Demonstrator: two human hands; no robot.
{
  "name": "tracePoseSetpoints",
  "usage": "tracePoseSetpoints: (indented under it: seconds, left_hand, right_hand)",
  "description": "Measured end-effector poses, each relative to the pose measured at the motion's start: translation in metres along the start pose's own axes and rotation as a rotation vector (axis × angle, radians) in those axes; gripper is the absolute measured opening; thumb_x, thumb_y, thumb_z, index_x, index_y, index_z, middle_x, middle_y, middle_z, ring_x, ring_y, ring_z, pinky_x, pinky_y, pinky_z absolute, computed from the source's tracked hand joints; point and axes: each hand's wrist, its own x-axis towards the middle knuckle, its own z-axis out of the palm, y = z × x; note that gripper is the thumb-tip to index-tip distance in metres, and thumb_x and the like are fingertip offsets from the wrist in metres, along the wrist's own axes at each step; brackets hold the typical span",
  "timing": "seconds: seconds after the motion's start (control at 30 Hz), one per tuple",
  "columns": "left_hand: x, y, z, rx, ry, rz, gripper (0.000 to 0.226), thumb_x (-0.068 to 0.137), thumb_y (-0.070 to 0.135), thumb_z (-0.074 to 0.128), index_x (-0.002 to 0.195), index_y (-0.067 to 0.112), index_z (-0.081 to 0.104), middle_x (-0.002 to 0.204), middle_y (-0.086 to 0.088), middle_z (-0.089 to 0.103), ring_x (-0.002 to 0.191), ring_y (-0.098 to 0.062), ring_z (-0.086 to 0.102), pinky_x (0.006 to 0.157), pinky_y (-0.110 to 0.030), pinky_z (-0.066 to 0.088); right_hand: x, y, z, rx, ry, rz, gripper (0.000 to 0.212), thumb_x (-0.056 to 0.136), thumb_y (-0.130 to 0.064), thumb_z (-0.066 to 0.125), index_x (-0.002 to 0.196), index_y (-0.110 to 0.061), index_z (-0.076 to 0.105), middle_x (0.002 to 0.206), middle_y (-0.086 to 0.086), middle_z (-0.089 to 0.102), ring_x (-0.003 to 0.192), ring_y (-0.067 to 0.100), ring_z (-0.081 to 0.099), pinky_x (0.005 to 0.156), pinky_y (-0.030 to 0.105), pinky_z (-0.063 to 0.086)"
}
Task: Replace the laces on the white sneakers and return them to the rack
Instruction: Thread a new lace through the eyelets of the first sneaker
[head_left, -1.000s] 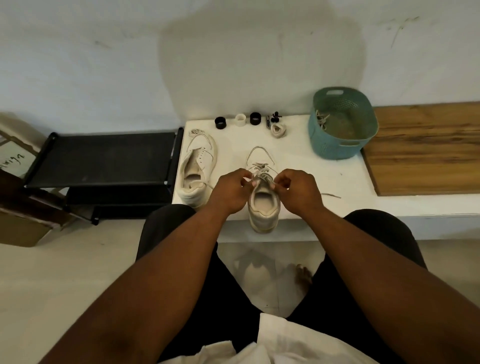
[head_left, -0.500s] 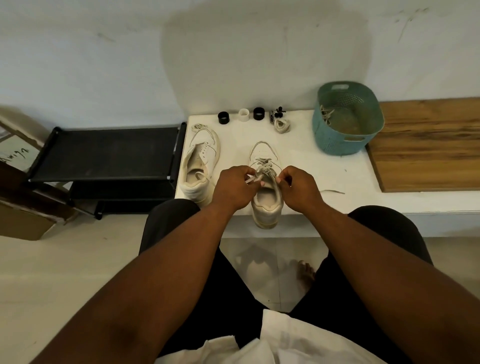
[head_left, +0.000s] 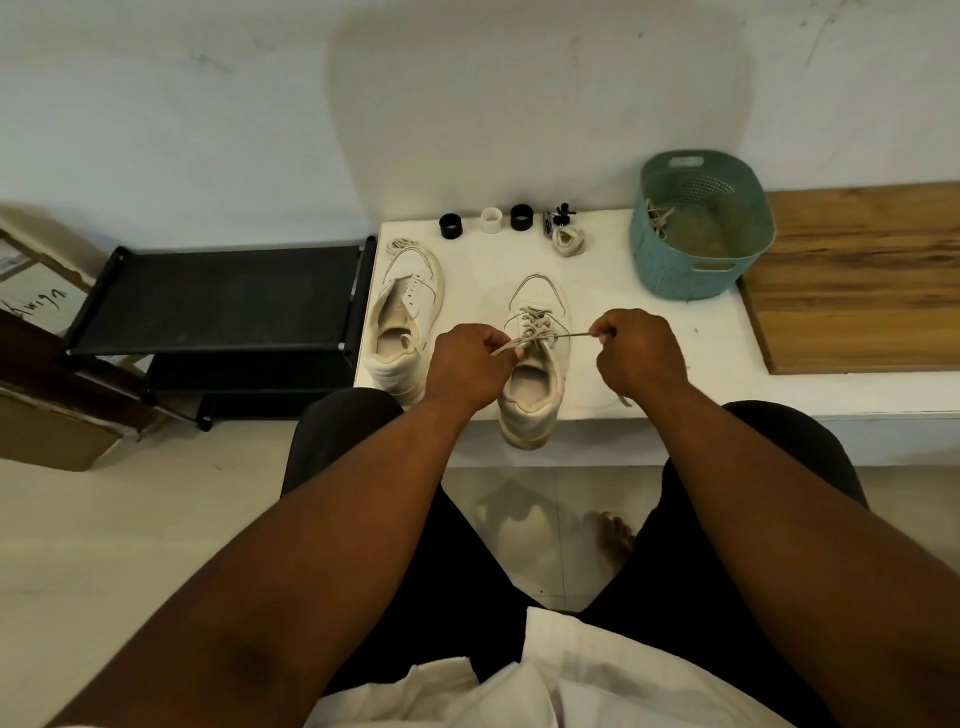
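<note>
Pulling the lace (head_left: 537, 340) tight is the step I am in now, I think. In the head view, my left hand (head_left: 470, 364) pinches one end of it with curled fingers, and my right hand (head_left: 636, 358) pinches the other end, drawn out to the side. The laced sneaker (head_left: 535, 364) stands on the white table (head_left: 675, 353), its heel over the near edge. The second sneaker (head_left: 402, 317) lies just beside it at the left, without a lace. Next I probably must cross the ends and tie a knot; this asks for even tension on both sides.

I count two sneakers, one black rack (head_left: 223, 296) left of the table, one teal basket (head_left: 698, 228) with an old lace inside, three small rings (head_left: 491, 221) at the back, and one folded lace bundle (head_left: 568, 241).
</note>
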Motion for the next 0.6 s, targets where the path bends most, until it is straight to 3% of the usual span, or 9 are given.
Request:
tracePoseSetpoints:
  seconds: [0.17, 0.3, 0.43, 0.53, 0.6]
  left_hand:
    - [0.001, 0.001, -0.007, 0.012, 0.045, 0.008, 0.011, 0.092, 0.026, 0.072, 0.09, 0.021, 0.081, 0.071, 0.015, 0.066, 0.076, -0.01, 0.065, 0.073, -0.024, 0.049]
    - [0.01, -0.009, -0.025, -0.015, 0.112, -0.032, 0.016, 0.097, 0.028, 0.069, 0.091, 0.016, 0.078, 0.078, 0.01, 0.066, 0.079, -0.013, 0.062, 0.073, -0.026, 0.044]
    - [0.009, -0.011, -0.03, 0.068, 0.027, -0.06, 0.02, 0.096, 0.03, 0.068, 0.079, 0.022, 0.073, 0.074, 0.015, 0.064, 0.073, -0.007, 0.059, 0.066, -0.024, 0.041]
    - [0.01, -0.009, -0.038, 0.178, -0.132, -0.034, 0.027, 0.095, 0.039, 0.069, 0.078, 0.02, 0.075, 0.073, 0.007, 0.068, 0.067, -0.009, 0.058, 0.062, -0.025, 0.043]
    - [0.008, -0.006, -0.044, 0.093, -0.271, -0.027, 0.03, 0.097, 0.039, 0.067, 0.082, 0.014, 0.075, 0.067, 0.011, 0.066, 0.064, -0.007, 0.056, 0.059, -0.023, 0.043]
  right_hand:
    - [-0.002, 0.0, -0.002, 0.01, -0.034, 0.036, 0.025, 0.087, -0.003, 0.061, 0.098, -0.021, 0.074, 0.104, 0.001, 0.073, 0.096, 0.023, 0.065, 0.081, 0.029, 0.05]
    - [-0.001, -0.002, -0.009, 0.053, -0.046, 0.02, 0.022, 0.093, -0.005, 0.058, 0.099, -0.02, 0.073, 0.104, 0.001, 0.072, 0.094, 0.02, 0.064, 0.08, 0.027, 0.047]
    - [-0.001, -0.004, -0.01, 0.096, -0.122, 0.038, 0.021, 0.096, -0.01, 0.055, 0.095, -0.024, 0.07, 0.101, 0.001, 0.072, 0.088, 0.022, 0.067, 0.073, 0.034, 0.055]
    - [0.001, -0.004, -0.024, 0.063, -0.326, 0.088, 0.016, 0.096, -0.013, 0.062, 0.089, -0.025, 0.07, 0.091, 0.002, 0.076, 0.081, 0.016, 0.072, 0.063, 0.031, 0.056]
    - [-0.002, -0.004, -0.037, -0.001, -0.45, 0.076, 0.012, 0.096, -0.023, 0.069, 0.085, -0.02, 0.074, 0.079, -0.002, 0.076, 0.072, 0.01, 0.073, 0.056, 0.026, 0.05]
